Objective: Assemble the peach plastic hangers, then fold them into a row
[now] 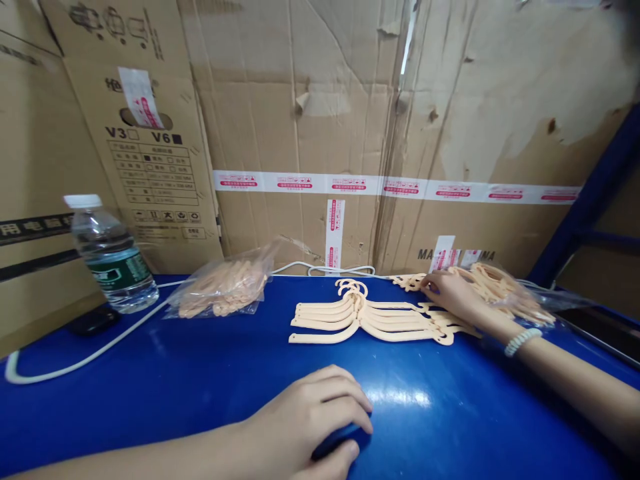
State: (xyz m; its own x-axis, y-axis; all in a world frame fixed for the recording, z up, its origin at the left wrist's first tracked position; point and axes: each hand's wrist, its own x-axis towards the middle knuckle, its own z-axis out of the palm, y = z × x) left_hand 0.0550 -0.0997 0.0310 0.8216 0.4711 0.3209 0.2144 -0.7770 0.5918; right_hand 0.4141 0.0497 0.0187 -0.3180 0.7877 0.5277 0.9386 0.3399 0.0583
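My right hand (447, 292), with a pale beaded bracelet (523, 341) on its wrist, reaches to the back right. Its fingertips come together on small beige hanger parts (407, 283); the exact piece is partly hidden. Below it lie several beige hangers (330, 319) in a nested row, hooks toward the back and arms spread left and right. Some loose beige pieces overlap their right ends. My left hand (320, 420) rests near the front, fingers curved and thumb apart. Between thumb and fingers there is only a dark blue patch, seemingly shaded tabletop.
On the blue table (200, 393) lie a clear bag of beige parts (223, 287) and another open bag of parts (505, 290). A water bottle (113, 257), a black object (93, 321) and a white cable (95, 357) are at left. Cardboard (300, 127) stands behind.
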